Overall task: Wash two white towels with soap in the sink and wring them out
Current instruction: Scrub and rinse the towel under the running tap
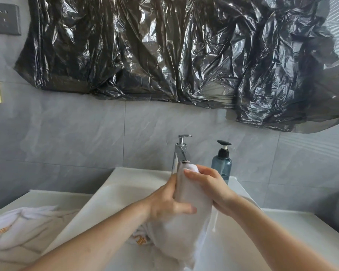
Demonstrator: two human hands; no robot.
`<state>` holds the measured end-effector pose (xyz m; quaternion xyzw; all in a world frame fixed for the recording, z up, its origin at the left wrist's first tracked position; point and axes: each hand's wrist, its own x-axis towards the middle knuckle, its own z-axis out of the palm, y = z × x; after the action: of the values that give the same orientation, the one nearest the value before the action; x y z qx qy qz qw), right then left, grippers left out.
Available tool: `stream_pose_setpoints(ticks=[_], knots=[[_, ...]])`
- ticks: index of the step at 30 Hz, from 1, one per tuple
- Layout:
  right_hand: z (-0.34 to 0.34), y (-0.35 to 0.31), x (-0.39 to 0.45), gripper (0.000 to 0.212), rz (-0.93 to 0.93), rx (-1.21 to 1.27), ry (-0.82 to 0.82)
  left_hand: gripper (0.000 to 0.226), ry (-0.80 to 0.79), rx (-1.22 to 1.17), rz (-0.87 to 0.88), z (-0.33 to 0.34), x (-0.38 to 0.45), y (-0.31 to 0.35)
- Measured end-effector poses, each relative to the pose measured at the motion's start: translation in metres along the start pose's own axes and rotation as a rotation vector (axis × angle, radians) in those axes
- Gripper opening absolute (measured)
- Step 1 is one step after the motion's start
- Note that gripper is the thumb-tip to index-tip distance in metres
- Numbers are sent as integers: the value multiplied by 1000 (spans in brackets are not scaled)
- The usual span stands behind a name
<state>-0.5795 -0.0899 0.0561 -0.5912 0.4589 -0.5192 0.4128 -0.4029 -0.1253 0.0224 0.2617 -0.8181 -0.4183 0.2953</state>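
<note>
Two white towels are accounted for at this sink, and the job appears to be somewhere in its middle. One towel [186, 218], rolled into a thick upright bundle, is held over the sink [114, 194] just in front of the tap [181, 153]; milky water is seen dripping from its right side, which suggests that soap has already been worked in and that wringing or squeezing is under way. The bundle is clasped between both hands: the left hand [165, 202] is wrapped round its middle, thumb laid across the front, while the right hand [209, 185] is closed over its upper end from the other side. The towel's lower part hangs down into the basin between the forearms. The second towel [18, 227] is left lying in a loose heap on the counter [294, 227] to the left, well apart from both hands; whether it has been washed cannot be told. A soap bottle [222, 163] stands just right of the tap, untouched.
</note>
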Motion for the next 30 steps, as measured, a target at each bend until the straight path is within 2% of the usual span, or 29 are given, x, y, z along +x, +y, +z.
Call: stream_pose_setpoints(ticks=[3, 5, 7, 9, 10, 12, 14, 16, 18, 20, 25, 26, 28, 30], knots=[[-4, 6, 1, 20, 36, -27, -36, 55, 193, 327, 33, -3, 9, -14], [-4, 10, 3, 32, 60, -26, -30, 42, 346, 458, -39, -13, 12, -23], [-5, 14, 5, 64, 106, -62, -2, 46, 494, 434, -78, -22, 14, -25], [-4, 20, 2, 79, 164, -205, -58, 48, 636, 317, -91, -26, 13, -18], [-2, 23, -1, 78, 206, -284, -139, 48, 689, 241, -124, -27, 13, -13], [6, 31, -4, 60, 259, -380, -281, 51, 762, 70, -204, -27, 15, -7], [13, 38, -2, 29, 208, -409, -311, 48, 758, -78, -275, -25, 17, -9], [13, 38, 1, 13, 172, -383, -246, 42, 721, -125, -332, -26, 18, -13], [10, 37, 6, 16, 176, -357, -184, 57, 700, -108, -373, -28, 18, -16], [6, 35, 10, 30, 170, -271, -94, 71, 663, -36, -413, -30, 17, -16], [2, 26, 11, 26, 120, -27, 117, 61, 454, 343, -475, -16, 8, -21], [2, 22, 10, 26, 113, -14, 133, 64, 471, 441, -418, -14, 5, -20], [0, 17, 8, 27, 104, 35, 131, 77, 492, 491, -145, -14, 0, -14], [2, 12, 4, 28, 104, 64, 56, 87, 345, 460, 91, -15, -3, -5]])
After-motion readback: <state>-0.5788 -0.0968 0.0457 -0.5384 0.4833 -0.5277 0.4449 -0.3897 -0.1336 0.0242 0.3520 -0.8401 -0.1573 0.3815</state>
